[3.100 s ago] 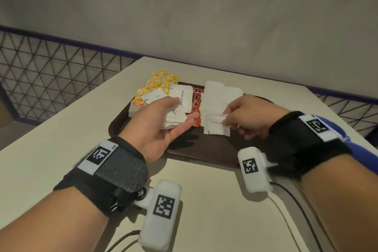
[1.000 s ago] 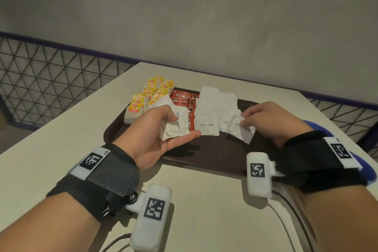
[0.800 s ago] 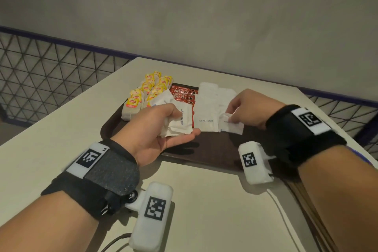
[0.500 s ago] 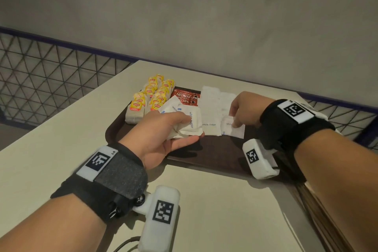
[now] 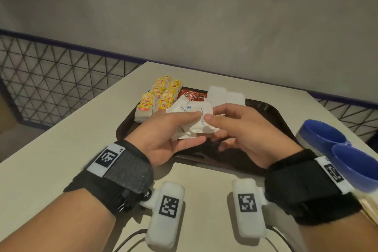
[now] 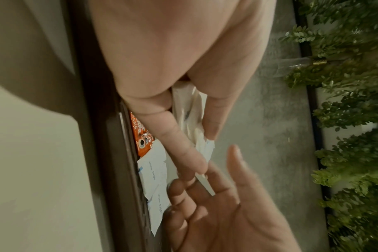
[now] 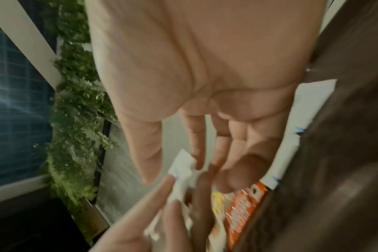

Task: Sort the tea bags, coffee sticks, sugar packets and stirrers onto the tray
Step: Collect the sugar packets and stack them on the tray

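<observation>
Left hand [image 5: 163, 135] grip closed around a bunch of sugar packets [image 5: 196, 120] above the tray [image 5: 274, 120]; right hand [image 5: 235, 129] grip pinching the top one.

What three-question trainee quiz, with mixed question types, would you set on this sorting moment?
1. True or false: the left hand holds a bunch of white sugar packets above the tray.
2. Which group lies at the far left of the tray? A) coffee sticks B) tea bags C) laid-down sugar packets
3. Fill in: the right hand reaches its fingers to the ____ held in the left hand.

Key: 1 true; 2 B; 3 sugar packets
</observation>
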Tool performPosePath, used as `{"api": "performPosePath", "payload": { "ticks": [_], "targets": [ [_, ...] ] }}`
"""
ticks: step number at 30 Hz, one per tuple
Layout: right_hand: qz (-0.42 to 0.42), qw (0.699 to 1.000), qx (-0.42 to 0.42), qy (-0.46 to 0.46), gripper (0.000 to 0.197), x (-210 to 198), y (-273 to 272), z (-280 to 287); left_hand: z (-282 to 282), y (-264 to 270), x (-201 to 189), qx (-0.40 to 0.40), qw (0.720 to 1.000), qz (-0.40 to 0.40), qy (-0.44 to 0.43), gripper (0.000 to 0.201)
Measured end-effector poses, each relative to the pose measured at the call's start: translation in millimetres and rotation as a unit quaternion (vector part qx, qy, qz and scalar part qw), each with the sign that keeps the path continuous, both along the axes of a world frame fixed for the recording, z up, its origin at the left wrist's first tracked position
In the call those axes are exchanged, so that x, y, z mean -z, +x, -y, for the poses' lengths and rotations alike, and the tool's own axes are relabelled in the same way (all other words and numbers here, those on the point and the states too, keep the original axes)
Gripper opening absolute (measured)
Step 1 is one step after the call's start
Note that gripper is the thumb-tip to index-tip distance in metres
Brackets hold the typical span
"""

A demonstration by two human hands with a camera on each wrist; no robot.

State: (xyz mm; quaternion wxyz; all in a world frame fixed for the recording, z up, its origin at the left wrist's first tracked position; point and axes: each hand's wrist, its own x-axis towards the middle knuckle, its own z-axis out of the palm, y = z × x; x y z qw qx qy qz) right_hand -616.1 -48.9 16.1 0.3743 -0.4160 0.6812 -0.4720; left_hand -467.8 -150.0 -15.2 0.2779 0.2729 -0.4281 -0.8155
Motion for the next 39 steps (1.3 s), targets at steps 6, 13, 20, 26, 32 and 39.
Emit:
{"api": "performPosePath", "payload": {
  "ticks": [6, 13, 20, 26, 32, 39],
  "targets": [
    [0.117, 0.989, 0.060, -0.063, 0.020, 22, -6, -6, -3, -2, -2, 0.032, 0.999, 0.020, -0.017, 0.030],
    [0.189, 0.967, 0.147, -0.088, 0.018, 25, -17, -5, -6, -4, -1, 0.023, 0.998, 0.037, -0.049, 0.031],
    [0.172, 0.975, 0.099, -0.101, 0.017, 24, -17, -5, -8, -5, 0, 0.021, 0.997, 0.043, -0.060, 0.027],
    [0.155, 0.980, 0.096, -0.077, 0.024, 25, -23, -6, -5, -6, 0, 0.000, 0.998, 0.045, -0.038, 0.031],
    [0.121, 0.974, 0.181, -0.070, 0.023, 16, -45, -14, -2, -4, -1, -0.043, 0.998, 0.028, 0.027, 0.030],
    [0.104, 0.972, 0.207, 0.029, 0.026, 7, -74, -22, -2, -5, -4, -0.074, 0.996, 0.028, 0.046, 0.021]
  ]
}}
